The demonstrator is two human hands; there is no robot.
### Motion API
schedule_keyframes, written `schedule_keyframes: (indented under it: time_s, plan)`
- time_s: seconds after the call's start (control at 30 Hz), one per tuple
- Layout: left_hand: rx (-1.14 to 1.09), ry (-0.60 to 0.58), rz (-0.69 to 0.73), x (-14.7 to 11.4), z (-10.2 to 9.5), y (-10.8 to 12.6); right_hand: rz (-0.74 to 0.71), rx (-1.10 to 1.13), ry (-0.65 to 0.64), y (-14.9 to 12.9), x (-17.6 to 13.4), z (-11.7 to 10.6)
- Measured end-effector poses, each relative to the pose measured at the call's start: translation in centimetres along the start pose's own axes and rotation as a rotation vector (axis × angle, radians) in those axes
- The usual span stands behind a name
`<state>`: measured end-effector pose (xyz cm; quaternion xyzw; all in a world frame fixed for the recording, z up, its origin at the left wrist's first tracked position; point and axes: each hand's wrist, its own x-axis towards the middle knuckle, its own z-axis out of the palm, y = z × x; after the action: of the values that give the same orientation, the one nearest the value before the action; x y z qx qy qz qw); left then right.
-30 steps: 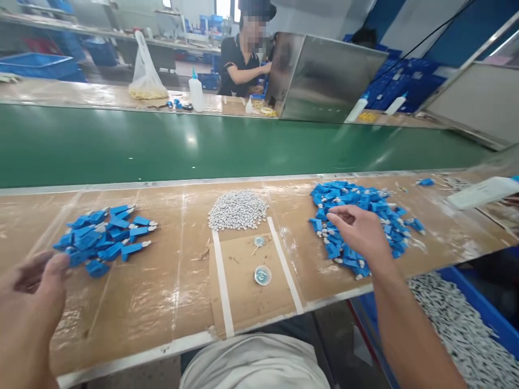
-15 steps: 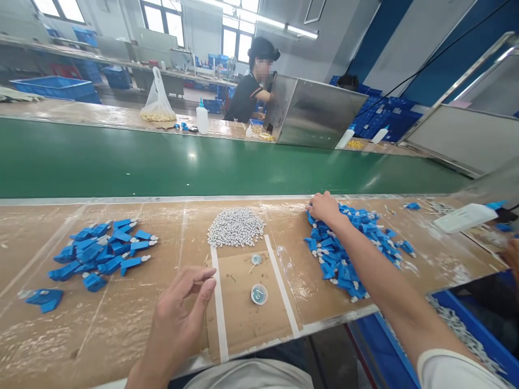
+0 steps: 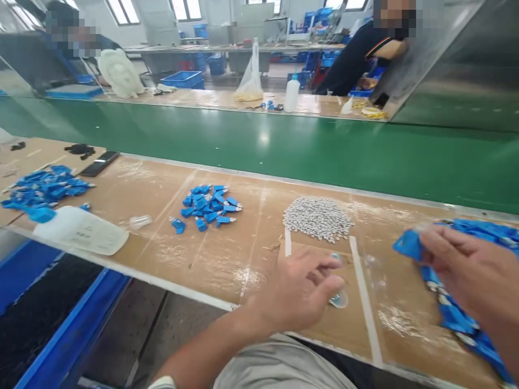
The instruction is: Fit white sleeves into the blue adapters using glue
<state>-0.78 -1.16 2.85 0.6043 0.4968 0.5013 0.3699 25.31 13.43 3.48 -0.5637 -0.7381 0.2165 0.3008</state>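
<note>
Bench of taped cardboard carries three stocks of parts. Right hand is closed on one blue plastic part, pinched at the fingertips and lifted clear above the large blue heap at the right edge. Left hand hovers loosely open and holds nothing, fingers curled just over the small round cap lying in the taped-off square. Pile of small grey pieces lies just beyond that square, well stocked. Smaller group of blue parts rests further left; white tips show on several, which suggests fitted items, though this is too small to confirm. In my judgement the work is in its early part: the right heap far outweighs the left group, and the piece in hand shows no grey piece fitted as far as can be told. White bottle lies on its side at far left. Green conveyor runs behind the bench
</note>
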Motion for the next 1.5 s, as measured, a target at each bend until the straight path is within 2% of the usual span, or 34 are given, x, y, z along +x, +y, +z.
schedule_keyframes:
  time_s: [0.1, 0.2, 0.3, 0.4, 0.5, 0.6, 0.7, 0.8, 0.97, 1.27, 1.37, 1.5]
  plan:
    - [-0.011, -0.005, 0.066, 0.7, 1.4, 0.7, -0.001, 0.355, -0.152, -3.6, -4.1, 3.2]
    - [0.032, 0.048, 0.141, 0.8, 2.3, 1.0, -0.045, 0.500, -0.121, -7.4, -6.0, 5.6]
    - [0.053, 0.111, 0.115, 0.7, 2.3, 0.4, -0.046, 0.590, -0.149, -8.9, -5.9, 6.2]
    - [-0.076, 0.138, -0.047, 0.6, 1.9, -1.0, -0.043, 0.610, -0.237, -7.6, -5.9, 5.2]
    - [-0.386, 0.130, -0.309, 0.3, 1.4, -2.6, -0.001, 0.456, -0.250, -5.0, -6.7, 4.3]
    - [-0.692, 0.070, -0.481, 0.2, 0.9, -3.8, 0.054, 0.356, -0.243, -2.7, -8.0, 5.0]
    - [-0.889, 0.006, -0.566, 0.2, 0.8, -4.5, 0.089, 0.400, -0.250, -1.7, -9.0, 6.7]
    - [-0.982, -0.019, -0.594, 0.1, 0.9, -4.7, 0.076, 0.401, -0.236, -1.9, -9.3, 7.8]
    - [-1.032, -0.001, -0.608, -0.1, 0.6, -4.8, 0.023, 0.346, -0.219, -2.2, -9.0, 7.7]
    - [-1.141, -0.029, -0.650, -0.1, 0.2, -5.3, -0.227, 0.148, -0.240, -3.1, -10.1, 7.0]
    - [-1.157, -0.013, -0.653, -0.1, 0.2, -5.4, -0.229, 0.135, -0.275, -3.5, -10.1, 6.5]
    - [-1.168, 0.006, -0.667, -0.2, 0.2, -5.3, -0.160, 0.179, -0.332, -3.6, -9.9, 6.0]
